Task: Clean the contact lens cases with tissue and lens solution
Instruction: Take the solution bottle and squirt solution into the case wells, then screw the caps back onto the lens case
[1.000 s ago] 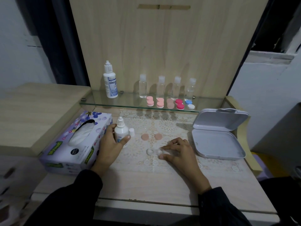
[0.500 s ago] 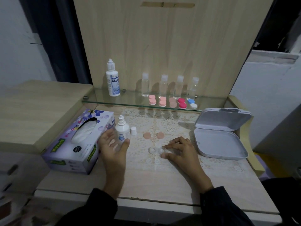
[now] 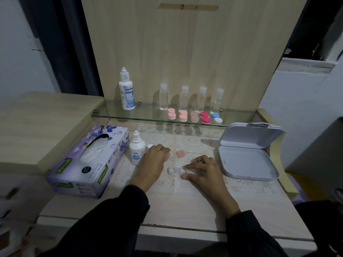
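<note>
Right hand [image 3: 202,170]: index and thumb fingers [image 3: 193,165] pinch the clear lens case [image 3: 176,171] at mid-surface [image 3: 185,210], probably to stop it sliding. Left hand [image 3: 154,160], at the case's 10 o'clock, curls its fingers over a pink lid [image 3: 167,156]; whether it actually grips the lid cannot be told. Second lid [image 3: 181,153] lies at 12 o'clock. Uncapped solution bottle [image 3: 137,149] and tissue box [image 3: 89,160] stand at 9 o'clock, within reach.

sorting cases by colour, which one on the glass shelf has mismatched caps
The rightmost lens case, with one blue cap and one white; the other four have matching caps.
</note>
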The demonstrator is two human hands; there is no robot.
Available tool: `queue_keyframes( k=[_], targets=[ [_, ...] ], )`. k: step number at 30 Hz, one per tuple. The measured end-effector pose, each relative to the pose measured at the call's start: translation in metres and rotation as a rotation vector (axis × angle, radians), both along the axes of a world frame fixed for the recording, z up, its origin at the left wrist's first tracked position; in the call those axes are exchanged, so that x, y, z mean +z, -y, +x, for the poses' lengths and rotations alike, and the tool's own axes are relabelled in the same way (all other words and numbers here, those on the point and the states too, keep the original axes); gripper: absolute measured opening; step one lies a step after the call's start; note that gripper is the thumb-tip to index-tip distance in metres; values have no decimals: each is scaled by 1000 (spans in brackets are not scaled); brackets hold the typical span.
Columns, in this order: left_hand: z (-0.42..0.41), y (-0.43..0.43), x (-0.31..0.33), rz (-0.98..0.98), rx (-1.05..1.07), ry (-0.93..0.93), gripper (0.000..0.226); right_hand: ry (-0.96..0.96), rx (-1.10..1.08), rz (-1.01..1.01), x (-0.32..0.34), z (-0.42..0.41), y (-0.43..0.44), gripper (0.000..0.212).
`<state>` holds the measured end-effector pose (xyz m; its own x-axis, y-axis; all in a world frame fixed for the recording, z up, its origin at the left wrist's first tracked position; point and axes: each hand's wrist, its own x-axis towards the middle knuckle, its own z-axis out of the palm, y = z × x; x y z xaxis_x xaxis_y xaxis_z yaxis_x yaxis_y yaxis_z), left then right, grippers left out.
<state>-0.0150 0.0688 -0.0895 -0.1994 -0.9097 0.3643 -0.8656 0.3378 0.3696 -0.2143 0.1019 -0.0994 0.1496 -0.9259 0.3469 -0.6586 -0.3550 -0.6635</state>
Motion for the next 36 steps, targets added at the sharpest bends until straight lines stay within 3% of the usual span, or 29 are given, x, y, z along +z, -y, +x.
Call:
queue_keyframes(
  k=[5, 20, 24, 27, 32, 36],
  targets=[
    [1, -34, 8, 0, -136, -191, 31, -18, 0, -7, 1, 0, 0, 45],
    [-1, -41, 3, 79, -254, -51, 35, -31, -17, -3, 3, 1, -2, 34],
    [-2, -44, 3, 137, -272, -172, 45, -37, -14, -1, 3, 2, -2, 35],
    [-4, -46, 3, 87, -167, -302, 47, -34, -13, -14, 3, 1, -2, 44],
    [-5, -43, 0, 58, -110, -266, 27, -33, -22, 4, 3, 2, -2, 35],
    [0, -40, -2, 84, -237, -245, 33, -36, -21, 0, 3, 2, -2, 35]
  ],
)
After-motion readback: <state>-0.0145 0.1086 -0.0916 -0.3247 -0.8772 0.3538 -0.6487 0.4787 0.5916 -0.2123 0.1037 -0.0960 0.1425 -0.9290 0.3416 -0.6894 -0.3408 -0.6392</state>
